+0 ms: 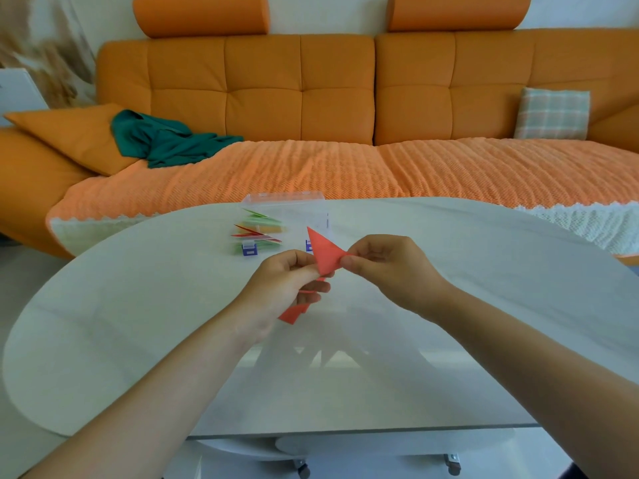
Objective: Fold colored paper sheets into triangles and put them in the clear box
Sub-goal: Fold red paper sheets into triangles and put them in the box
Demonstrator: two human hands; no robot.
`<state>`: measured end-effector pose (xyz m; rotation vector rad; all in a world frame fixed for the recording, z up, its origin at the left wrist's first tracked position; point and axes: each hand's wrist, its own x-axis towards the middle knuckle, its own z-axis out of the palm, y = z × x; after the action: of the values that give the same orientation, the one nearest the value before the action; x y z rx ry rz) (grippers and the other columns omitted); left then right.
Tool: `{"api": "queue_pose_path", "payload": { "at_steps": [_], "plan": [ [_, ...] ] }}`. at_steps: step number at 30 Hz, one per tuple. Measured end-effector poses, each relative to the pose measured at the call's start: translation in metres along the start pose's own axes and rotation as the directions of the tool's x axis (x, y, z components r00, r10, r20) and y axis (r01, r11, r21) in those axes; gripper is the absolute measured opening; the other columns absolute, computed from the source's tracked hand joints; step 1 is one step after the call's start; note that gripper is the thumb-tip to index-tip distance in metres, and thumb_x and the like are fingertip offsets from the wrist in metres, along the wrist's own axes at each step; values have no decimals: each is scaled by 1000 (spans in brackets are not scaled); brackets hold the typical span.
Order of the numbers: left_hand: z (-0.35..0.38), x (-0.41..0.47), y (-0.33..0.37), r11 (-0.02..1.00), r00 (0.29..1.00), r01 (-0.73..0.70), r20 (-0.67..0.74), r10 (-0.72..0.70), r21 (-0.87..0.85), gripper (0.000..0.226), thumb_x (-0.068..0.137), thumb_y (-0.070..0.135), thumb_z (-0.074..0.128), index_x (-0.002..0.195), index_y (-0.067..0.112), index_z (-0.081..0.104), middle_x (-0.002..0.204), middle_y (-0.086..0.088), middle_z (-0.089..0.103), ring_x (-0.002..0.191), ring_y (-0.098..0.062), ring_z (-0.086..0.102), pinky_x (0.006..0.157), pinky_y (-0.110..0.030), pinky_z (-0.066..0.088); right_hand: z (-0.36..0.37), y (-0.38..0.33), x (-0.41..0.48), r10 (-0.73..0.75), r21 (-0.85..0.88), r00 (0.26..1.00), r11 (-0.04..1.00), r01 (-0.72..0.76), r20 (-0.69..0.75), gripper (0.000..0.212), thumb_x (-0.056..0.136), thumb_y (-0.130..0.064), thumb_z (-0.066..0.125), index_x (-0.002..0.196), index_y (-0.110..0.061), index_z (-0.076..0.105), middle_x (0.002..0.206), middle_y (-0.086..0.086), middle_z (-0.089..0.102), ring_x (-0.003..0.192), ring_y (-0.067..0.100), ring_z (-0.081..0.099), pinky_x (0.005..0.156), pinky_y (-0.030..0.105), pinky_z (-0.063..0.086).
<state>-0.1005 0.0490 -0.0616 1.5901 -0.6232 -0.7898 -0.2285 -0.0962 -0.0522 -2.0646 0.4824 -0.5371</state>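
While two bare hands are meeting above the middle of the counter (138, 323), one red paper (325, 255) is being held up between them, clear of the surface. Going from the left, the left hand (283, 288) is curling its fingers (313, 286) closed around the sheet's lower part, and a red corner is poking out beneath its palm. The paper is showing as a flat, sharp-pointed triangle with its tip aiming up and away. The right hand (383, 267) is pinching the triangle's right corner tightly between thumb and forefinger, with its other fingers tucked in.

Behind the hands, one clear box (287, 205) of hard plastic is sitting near the counter's far edge, with two small blue clasps on its near side. Several folded triangles (257, 233), red, green and orange, are lying inside at its left; their exact count is hard to tell. The counter is smooth, pale and rounded, with wide bare room to the left, right and near side. One orange tufted sofa (339, 98) is running behind it.
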Motion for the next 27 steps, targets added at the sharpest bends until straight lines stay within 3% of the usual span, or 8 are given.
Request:
{"api": "queue_pose_path", "payload": {
  "at_steps": [3, 6, 8, 10, 14, 17, 20, 27],
  "plan": [
    [-1, -3, 0, 997, 998, -47, 45, 45, 55, 19, 93, 15, 68, 110, 9, 67, 95, 0, 77, 84, -16, 73, 72, -28, 53, 0, -1, 1, 97, 109, 995, 990, -95, -13, 10, 87, -26, 75, 87, -16, 76, 80, 1, 76, 81, 20, 71, 76, 31, 56],
    [-1, -3, 1, 989, 993, -97, 73, 89, 111, 21, 91, 11, 64, 111, 16, 67, 99, -3, 76, 90, -17, 71, 75, -31, 57, 0, -3, 0, 125, 175, 992, 977, -122, -6, 4, 88, -16, 74, 90, -12, 74, 82, 1, 77, 79, 20, 74, 74, 23, 54],
    [-1, -3, 1, 987, 991, -126, 67, 119, 103, 31, 81, 17, 64, 112, 20, 67, 102, -4, 74, 93, -18, 69, 79, -35, 59, 0, -5, 0, 134, 185, 991, 974, -132, 5, 3, 88, -13, 74, 91, -12, 72, 82, 2, 77, 74, 20, 73, 75, 25, 54],
    [1, -3, 0, 985, 987, -159, 21, 158, 73, 36, 78, 24, 66, 114, 23, 67, 100, 0, 75, 89, -15, 69, 78, -35, 60, 0, -6, -1, 135, 184, 991, 974, -135, 9, 4, 89, -12, 73, 92, -12, 71, 83, 3, 76, 70, 19, 72, 79, 32, 54],
    [4, -5, -2, 944, 941, -267, -157, 299, 193, 24, 93, 25, 69, 117, 27, 64, 94, 0, 77, 80, -19, 74, 75, -35, 61, 1, -8, -2, 131, 195, 991, 972, -132, 18, 14, 90, -11, 71, 102, -14, 65, 82, 3, 75, 71, 20, 73, 84, 47, 54],
    [6, -6, -2, 943, 929, -286, -190, 316, 170, 14, 94, 19, 67, 108, 22, 66, 85, 0, 77, 74, -18, 75, 76, -39, 62, 1, -11, -3, 155, 204, 987, 966, -162, 47, 17, 92, -14, 68, 109, -18, 65, 84, 0, 76, 73, 19, 73, 82, 40, 54],
    [9, -7, -1, 946, 935, -293, -166, 314, 138, 12, 95, 15, 66, 107, 18, 64, 81, -3, 77, 73, -21, 75, 74, -38, 62, 1, -14, -4, 203, 200, 975, 955, -217, 89, 13, 92, -24, 70, 101, -16, 74, 85, -2, 77, 72, 16, 72, 76, 31, 54],
    [9, -11, 1, 932, 932, -326, -110, 345, 159, 15, 95, 10, 65, 108, 17, 65, 77, -4, 77, 70, -20, 75, 67, -30, 61, -3, -11, -1, 231, 153, 968, 957, -245, 102, 11, 91, -24, 72, 90, -14, 77, 74, -3, 74, 68, 10, 68, 75, 29, 52]
  ]
}}
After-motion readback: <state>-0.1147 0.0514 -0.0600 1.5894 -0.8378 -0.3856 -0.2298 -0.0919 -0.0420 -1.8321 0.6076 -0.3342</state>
